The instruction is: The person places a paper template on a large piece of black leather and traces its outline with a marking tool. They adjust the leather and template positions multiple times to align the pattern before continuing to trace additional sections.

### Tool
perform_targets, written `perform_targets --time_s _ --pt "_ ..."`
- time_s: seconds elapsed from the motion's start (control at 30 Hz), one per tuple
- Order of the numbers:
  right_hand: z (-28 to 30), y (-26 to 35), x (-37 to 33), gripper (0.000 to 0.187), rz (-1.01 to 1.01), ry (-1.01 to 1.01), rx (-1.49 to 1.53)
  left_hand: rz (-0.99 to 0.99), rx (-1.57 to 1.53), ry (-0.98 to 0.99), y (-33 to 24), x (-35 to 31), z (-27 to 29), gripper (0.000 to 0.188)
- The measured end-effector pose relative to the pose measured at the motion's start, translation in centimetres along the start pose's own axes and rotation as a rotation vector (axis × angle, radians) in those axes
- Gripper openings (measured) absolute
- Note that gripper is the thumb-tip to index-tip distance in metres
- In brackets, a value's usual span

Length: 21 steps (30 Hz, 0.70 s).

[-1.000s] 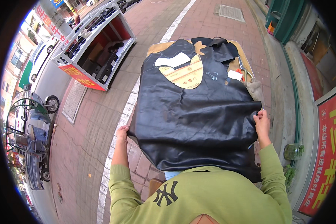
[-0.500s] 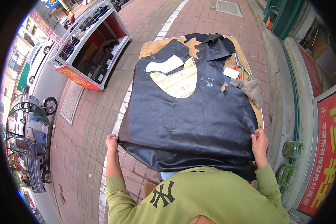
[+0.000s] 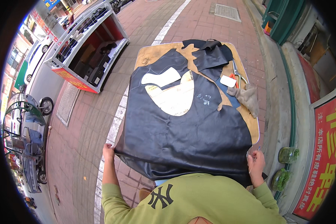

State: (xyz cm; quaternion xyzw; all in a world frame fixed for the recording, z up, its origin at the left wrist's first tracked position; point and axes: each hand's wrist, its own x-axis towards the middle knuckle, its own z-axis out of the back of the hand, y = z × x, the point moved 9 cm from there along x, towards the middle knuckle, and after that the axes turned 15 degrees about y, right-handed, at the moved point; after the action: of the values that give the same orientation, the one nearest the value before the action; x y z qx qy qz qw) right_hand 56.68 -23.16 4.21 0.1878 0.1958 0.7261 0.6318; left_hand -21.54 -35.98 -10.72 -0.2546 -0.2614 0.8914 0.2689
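Observation:
A large black leather sheet (image 3: 186, 136) covers most of the board-topped table and hangs over its near edge. My left hand (image 3: 108, 152) pinches the sheet's near left corner. On the right, my closed right hand (image 3: 256, 166) is at the sheet's edge, with a slim pen-like stick (image 3: 258, 148) poking up from its fingers. On the leather lie a white curved pattern piece (image 3: 161, 77) and a cream, printed U-shaped pattern piece (image 3: 177, 100). Pale outlines are drawn near them, and small white marks (image 3: 204, 99) sit to their right.
Black leather scraps (image 3: 212, 56) lie on the wooden tabletop's (image 3: 145, 58) far side. Scissors (image 3: 239, 72), a white card (image 3: 228, 81), an orange-handled tool (image 3: 233, 77) and a grey cloth (image 3: 245, 99) are at the right. A display cabinet (image 3: 91, 48) stands left; jars (image 3: 288, 155) stand right.
The leather has slid toward me with both pattern pieces, exposing more tabletop at the far left and right. Both hands have moved nearer my body.

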Motion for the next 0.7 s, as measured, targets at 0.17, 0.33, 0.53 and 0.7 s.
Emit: perform_targets --time_s 0.17,0.33,0.53,0.7 --pt "2.7 4.0 6.7 0.025 0.147 -0.036 0.046 -0.346 0.321 -0.137 -15.0 -1.5 -0.5 0.033" --pt "-2.2 13.0 14.6 0.028 0.446 0.093 0.153 -0.893 0.302 0.127 -32.5 -6.9 -10.8 0.037" --pt "-11.4 20.0 18.0 0.04 0.609 0.308 0.123 -0.776 0.427 0.365 -42.0 -5.6 -19.0 0.043" --pt "-15.2 20.9 17.2 0.046 0.667 0.363 0.047 -0.657 0.616 0.419 -44.2 -3.0 -21.9 0.047"
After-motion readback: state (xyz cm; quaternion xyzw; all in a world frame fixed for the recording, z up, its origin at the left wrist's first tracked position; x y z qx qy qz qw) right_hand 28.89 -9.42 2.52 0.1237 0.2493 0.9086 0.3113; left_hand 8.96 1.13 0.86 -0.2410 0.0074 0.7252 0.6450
